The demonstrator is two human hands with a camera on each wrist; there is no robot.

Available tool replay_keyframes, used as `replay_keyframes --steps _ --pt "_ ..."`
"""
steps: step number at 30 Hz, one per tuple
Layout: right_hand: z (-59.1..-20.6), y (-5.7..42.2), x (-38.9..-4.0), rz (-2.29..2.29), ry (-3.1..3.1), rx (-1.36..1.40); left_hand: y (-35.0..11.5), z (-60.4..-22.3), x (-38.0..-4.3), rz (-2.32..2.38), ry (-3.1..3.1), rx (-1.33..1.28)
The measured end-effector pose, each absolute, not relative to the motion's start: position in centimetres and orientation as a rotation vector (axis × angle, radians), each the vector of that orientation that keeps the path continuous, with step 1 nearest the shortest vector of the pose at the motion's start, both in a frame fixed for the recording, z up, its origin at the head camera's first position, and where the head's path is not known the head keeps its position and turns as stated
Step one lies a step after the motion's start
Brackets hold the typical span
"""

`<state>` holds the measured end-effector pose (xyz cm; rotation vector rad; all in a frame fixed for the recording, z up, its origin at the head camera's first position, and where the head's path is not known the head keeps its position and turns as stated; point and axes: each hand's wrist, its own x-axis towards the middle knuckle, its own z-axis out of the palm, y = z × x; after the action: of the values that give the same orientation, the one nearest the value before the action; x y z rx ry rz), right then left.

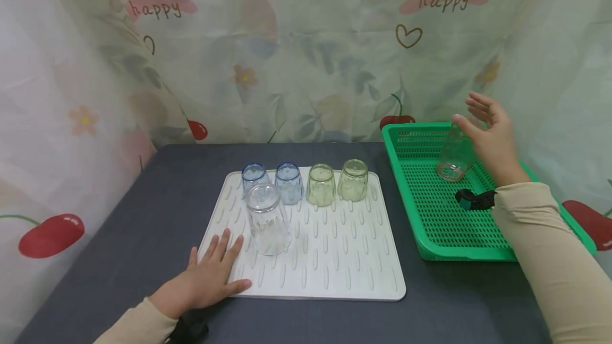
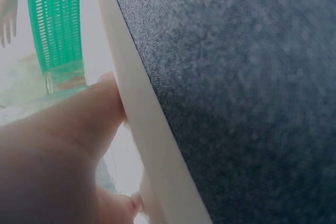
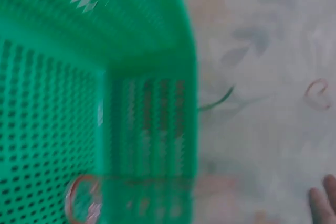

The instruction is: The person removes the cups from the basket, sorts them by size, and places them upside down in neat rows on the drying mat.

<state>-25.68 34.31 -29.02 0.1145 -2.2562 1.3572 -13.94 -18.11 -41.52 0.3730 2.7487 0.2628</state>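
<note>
My left hand (image 1: 203,280) rests with spread fingers on the near left corner of the white ridged drying mat (image 1: 334,275); the thumb lies along its front edge. Just beyond those fingers a tall clear glass (image 1: 269,227) stands upside down. On the right, my right hand (image 1: 492,139) is raised over the green basket (image 1: 421,243), thumb and fingers apart. A clear, faintly pink glass (image 1: 451,158) stands in the basket below the thumb. The right wrist view shows the glass's pinkish base (image 3: 72,199) and blurred fingertips (image 3: 321,205) away from it.
Two blue glasses (image 1: 288,185) and two green glasses (image 1: 321,186) stand upside down along the mat's far edge. The mat and basket lie on a dark grey table (image 1: 186,190). A printed curtain (image 1: 306,57) hangs behind and at both sides.
</note>
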Motion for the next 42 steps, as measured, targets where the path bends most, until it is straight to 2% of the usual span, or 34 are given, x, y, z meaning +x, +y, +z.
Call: replay_keyframes --steps 13,27,42 --pt "-32.0 37.5 -27.7 1.288 -2.371 -0.189 -18.1 -41.5 -13.9 0.267 2.755 0.371" --pt "-34.7 39.3 -28.6 1.300 -2.558 -0.273 -18.2 -41.7 -13.8 0.294 2.777 0.385" --pt "-34.1 38.3 -28.5 1.351 -2.609 -0.368 -18.1 -41.5 -13.6 0.305 2.772 0.380"
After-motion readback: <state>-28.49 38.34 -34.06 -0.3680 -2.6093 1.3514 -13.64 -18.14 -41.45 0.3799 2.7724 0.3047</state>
